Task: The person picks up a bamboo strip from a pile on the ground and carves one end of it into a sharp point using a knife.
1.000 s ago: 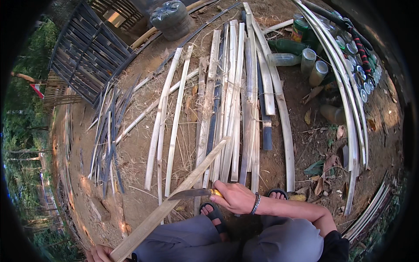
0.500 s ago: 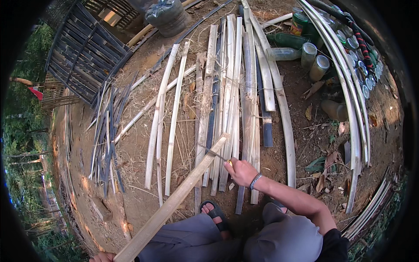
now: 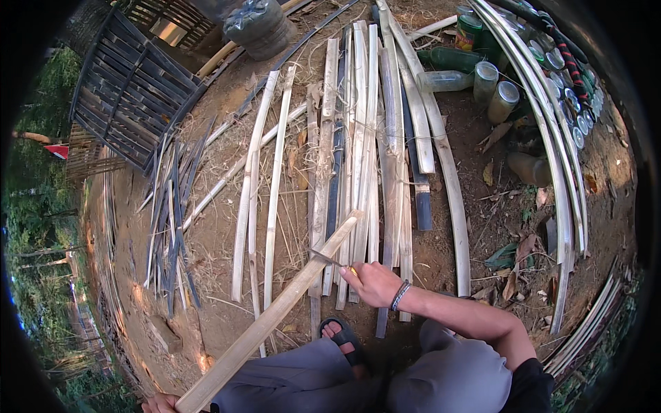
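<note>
My right hand [image 3: 375,283] is closed tight on a knife [image 3: 329,259]; its blade touches the long bamboo strip [image 3: 275,313]; my left hand [image 3: 162,403] grips the strip's near end; it looks stiff, light, sharp-edged; I hold well away from the knife.

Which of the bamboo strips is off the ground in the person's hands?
The long pale bamboo slat running diagonally from the left hand up to the knife in the right hand; the others lie flat on the dirt.
</note>
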Available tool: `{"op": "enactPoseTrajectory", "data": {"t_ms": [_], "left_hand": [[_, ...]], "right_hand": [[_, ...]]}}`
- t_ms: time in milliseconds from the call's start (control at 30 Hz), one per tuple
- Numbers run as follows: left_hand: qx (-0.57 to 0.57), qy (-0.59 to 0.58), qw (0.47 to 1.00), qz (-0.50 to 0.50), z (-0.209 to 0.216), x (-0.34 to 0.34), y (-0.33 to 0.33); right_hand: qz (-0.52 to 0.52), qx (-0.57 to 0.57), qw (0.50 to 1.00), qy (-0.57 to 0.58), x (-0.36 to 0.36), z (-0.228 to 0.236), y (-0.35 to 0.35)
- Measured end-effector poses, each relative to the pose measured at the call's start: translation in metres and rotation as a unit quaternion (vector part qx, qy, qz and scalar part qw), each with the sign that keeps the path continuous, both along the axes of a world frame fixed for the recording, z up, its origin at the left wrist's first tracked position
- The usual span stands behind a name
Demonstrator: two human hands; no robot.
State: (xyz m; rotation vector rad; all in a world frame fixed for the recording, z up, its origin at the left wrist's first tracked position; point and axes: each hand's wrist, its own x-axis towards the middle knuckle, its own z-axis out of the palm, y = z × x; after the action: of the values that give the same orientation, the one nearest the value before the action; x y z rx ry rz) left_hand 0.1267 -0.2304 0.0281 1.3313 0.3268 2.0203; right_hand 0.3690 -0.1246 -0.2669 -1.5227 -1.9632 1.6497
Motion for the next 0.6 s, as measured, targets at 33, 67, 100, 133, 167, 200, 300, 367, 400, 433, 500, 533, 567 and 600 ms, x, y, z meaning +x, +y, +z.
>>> {"op": "enactPoseTrajectory", "data": {"t_ms": [33,67,100,133,167,200,300,367,400,433,500,533,567,600], "left_hand": [[0.001,0.002,1.0,0.009,0.0,-0.004,-0.001],[0.0,0.004,1.0,0.019,0.0,-0.005,-0.002],[0.006,0.0,1.0,0.01,0.001,-0.004,-0.003],[0.014,-0.006,1.0,0.0,0.001,0.002,0.0],[0.022,-0.011,1.0,-0.01,0.0,0.007,0.001],[0.026,-0.013,1.0,-0.012,-0.001,0.01,0.001],[0.002,-0.002,1.0,-0.007,-0.001,-0.002,-0.005],[0.0,-0.008,1.0,0.015,0.0,-0.002,-0.004],[0.002,-0.012,1.0,0.021,0.0,0.0,-0.002],[0.003,-0.003,0.999,0.034,0.0,0.001,-0.003],[0.017,0.012,1.0,-0.006,-0.002,0.004,-0.003],[0.021,0.024,0.999,-0.023,-0.002,0.005,-0.003],[0.017,0.004,1.0,0.013,-0.003,0.007,-0.002],[0.01,0.004,1.0,0.028,-0.002,0.004,-0.002]], "right_hand": [[-0.005,0.009,1.0,-0.003,0.002,-0.001,0.003],[-0.01,0.018,1.0,-0.006,0.004,-0.005,0.007],[-0.02,0.021,0.999,-0.033,0.012,-0.025,0.02],[-0.025,0.005,0.999,-0.039,0.019,-0.038,0.031],[-0.017,0.003,0.999,-0.052,0.02,-0.046,0.023],[-0.007,0.005,0.998,-0.06,0.015,-0.038,0.018],[0.036,-0.01,0.999,0.038,-0.001,0.024,-0.001],[0.006,-0.003,1.0,0.021,0.003,-0.001,0.002],[-0.035,0.002,0.999,-0.011,0.011,-0.038,0.012],[-0.071,-0.015,0.997,-0.024,0.017,-0.042,0.028],[-0.044,-0.021,0.999,-0.002,0.016,-0.04,0.017],[-0.028,-0.028,0.999,0.013,0.009,-0.024,0.01],[-0.026,-0.018,0.999,0.029,0.0,-0.004,-0.004],[0.014,-0.04,0.997,0.059,-0.002,0.012,-0.008]]}}
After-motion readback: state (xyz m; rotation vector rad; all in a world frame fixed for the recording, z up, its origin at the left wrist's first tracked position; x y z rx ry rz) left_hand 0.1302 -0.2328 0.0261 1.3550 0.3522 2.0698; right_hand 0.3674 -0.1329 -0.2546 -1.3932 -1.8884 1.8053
